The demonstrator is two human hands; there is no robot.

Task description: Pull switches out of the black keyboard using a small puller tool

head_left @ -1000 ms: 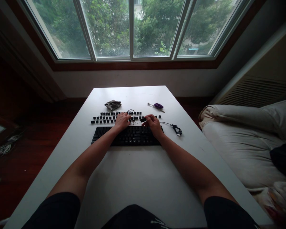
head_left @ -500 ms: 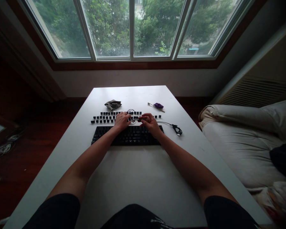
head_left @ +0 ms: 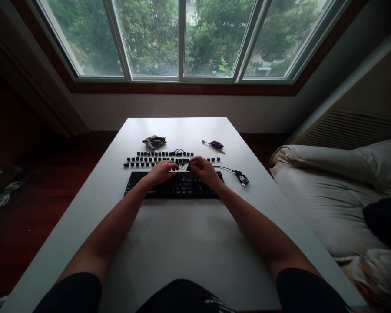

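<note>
A black keyboard (head_left: 182,191) lies on the white table, partly covered by my hands. My left hand (head_left: 163,171) hovers over its back edge, fingers stretched forward and apart, with nothing visible in them. Across a small gap, my right hand (head_left: 204,169) is closed in a pinch. At its fingertips shows a small black keycap (head_left: 189,167), with a thin wire-like line beside it, too small to make out. Loose black keycaps (head_left: 143,164) stand in rows behind the keyboard, some hidden by my hands. A thin cable loop (head_left: 181,166) lies between the hands.
A crumpled grey cloth (head_left: 154,142) lies at the back left. Toward the back right are a purple bundle (head_left: 217,144) and a thin stick (head_left: 206,142). A coiled USB cable (head_left: 241,178) rests right of the keyboard. Beside the table stands a padded light seat (head_left: 313,204).
My left hand has drawn back to the left and toward me, away from the right hand's fingertips. The right hand has stayed nearly in place, and a dark keycap now shows at its fingers.
</note>
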